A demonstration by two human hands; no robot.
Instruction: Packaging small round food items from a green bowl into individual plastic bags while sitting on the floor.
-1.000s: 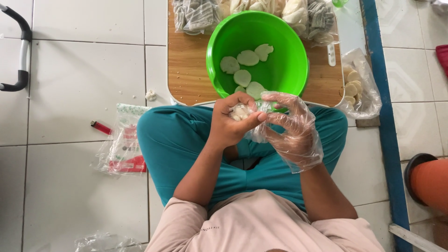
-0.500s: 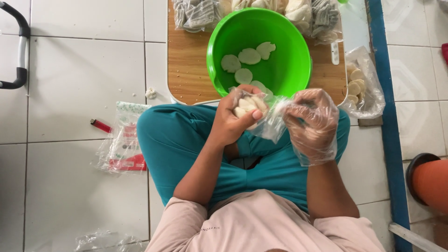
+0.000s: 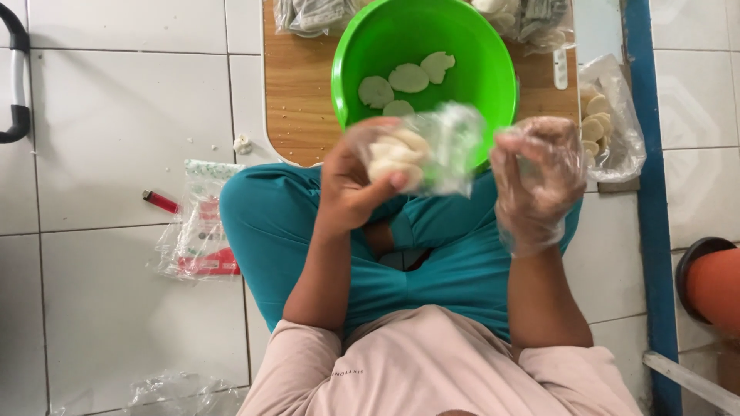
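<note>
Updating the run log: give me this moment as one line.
left hand: holds clear bag of pale round crackers | right hand: plastic-gloved, pinching bag edge | green bowl: on wooden board, few crackers inside

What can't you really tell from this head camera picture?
- Clear bag in the left hand: motion blur hides its opening and how many pale discs it holds.
- Right hand: the plastic glove and blur hide whether its fingers pinch the bag.
- Packets behind the green bowl: cut off by the top edge.
- Orange pot: cut off by the right edge.
</note>
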